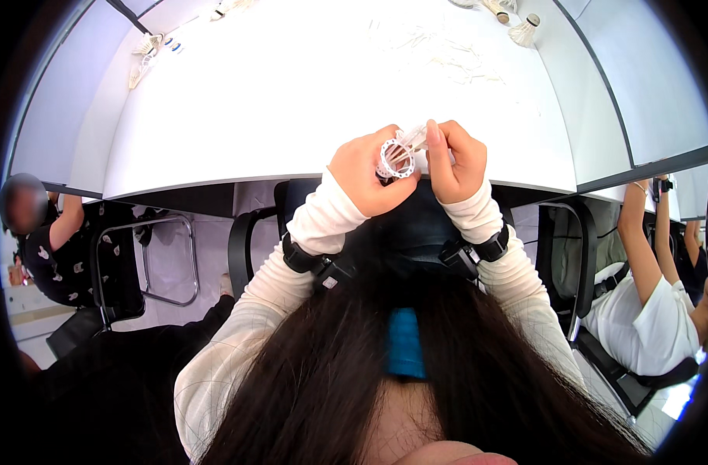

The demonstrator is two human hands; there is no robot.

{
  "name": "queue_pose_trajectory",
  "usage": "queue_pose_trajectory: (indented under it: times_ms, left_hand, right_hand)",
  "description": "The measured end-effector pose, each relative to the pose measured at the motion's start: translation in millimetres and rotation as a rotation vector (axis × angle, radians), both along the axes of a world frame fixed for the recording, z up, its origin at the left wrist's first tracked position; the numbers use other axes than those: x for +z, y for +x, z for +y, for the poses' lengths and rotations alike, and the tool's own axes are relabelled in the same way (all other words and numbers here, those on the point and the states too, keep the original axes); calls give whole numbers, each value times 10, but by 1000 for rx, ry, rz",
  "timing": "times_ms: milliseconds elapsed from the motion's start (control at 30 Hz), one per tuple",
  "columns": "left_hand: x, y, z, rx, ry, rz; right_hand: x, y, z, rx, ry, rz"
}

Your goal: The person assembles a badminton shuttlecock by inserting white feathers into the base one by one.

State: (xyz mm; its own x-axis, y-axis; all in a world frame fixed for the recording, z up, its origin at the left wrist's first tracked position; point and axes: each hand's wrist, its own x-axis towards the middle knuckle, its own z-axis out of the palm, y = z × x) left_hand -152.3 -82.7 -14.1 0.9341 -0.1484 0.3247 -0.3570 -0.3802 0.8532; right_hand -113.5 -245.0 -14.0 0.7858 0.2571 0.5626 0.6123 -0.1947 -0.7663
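At the near edge of the white table (292, 101), both hands work close together. My left hand (366, 172) is closed around a white shuttlecock frame (397, 159) whose ring has small holes around its rim. Thin pale shafts show inside that ring. Thumb and fingers pinched, my right hand (458, 163) holds a white feather (416, 138) at the far side of the frame. The feather touches or overlaps the ring; which of the two I cannot tell. The lower part of the frame is hidden by my left fingers.
Loose thin white feather shafts (462, 62) lie scattered at the far right of the table. Shuttlecocks (524, 31) stand at the far right corner, and more shuttlecocks (146, 46) at the far left. Partition walls (617, 70) border the table. People sit on either side.
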Motion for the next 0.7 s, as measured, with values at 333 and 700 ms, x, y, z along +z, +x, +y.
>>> queue_pose_trajectory:
  times_ms: [333, 700]
  left_hand:
    - [-1, 12, -25, 11, 65, -85]
    - [-46, 16, -39, 71, 61, -107]
  right_hand:
    - [-98, 8, 18, -38, -18, -353]
    - [-119, -5, 68, -69, -27, -403]
